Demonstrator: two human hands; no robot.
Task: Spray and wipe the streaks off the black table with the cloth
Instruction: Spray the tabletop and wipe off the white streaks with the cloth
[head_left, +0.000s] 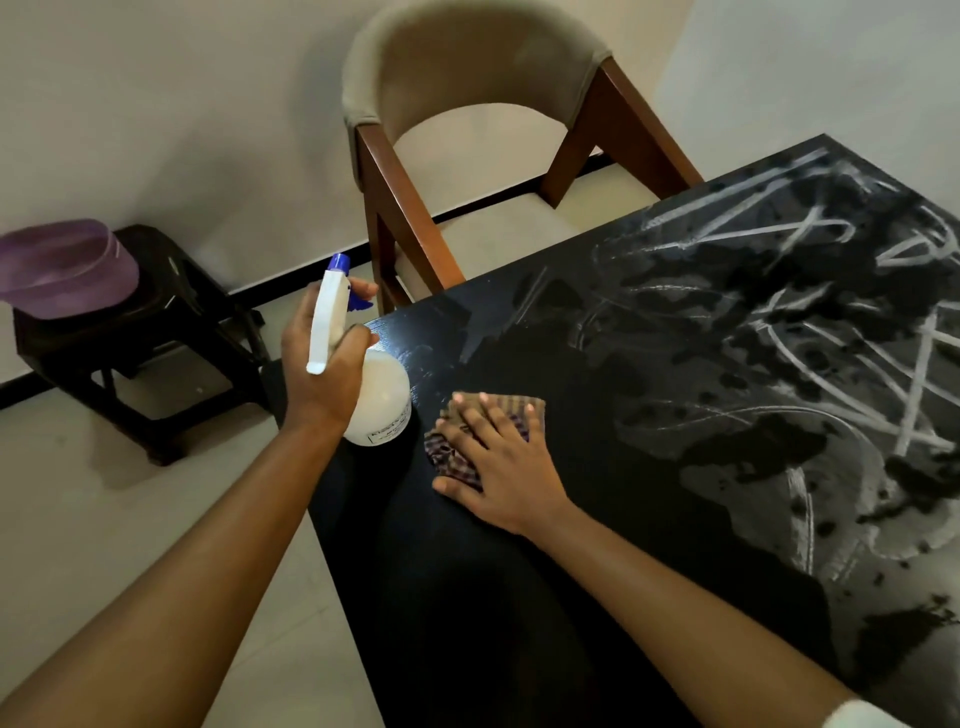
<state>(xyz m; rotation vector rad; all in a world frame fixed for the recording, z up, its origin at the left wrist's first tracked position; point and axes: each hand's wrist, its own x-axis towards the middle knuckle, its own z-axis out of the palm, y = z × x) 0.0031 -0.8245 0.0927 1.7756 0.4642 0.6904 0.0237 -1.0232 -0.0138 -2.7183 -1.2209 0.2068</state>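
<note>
Cloth (451, 460) lies flat on the tabletop (519, 597) near its left corner. My right hand (506, 478) presses on it, fingers straight and spread. My left hand (317, 379) is wrapped round the spray bottle (382, 400) neck, one finger on the trigger, bottle at the tabletop edge; can't tell if it rests there. The near part looks dark and clean. White streaks (779, 338) cover the far right, well apart from the cloth. Risks, my guess: the nozzle seems aimed toward the chair (483, 93), so a squeeze could mist past the edge. A wet cloth may smear the streaks, and a long reach could bunch it.
</note>
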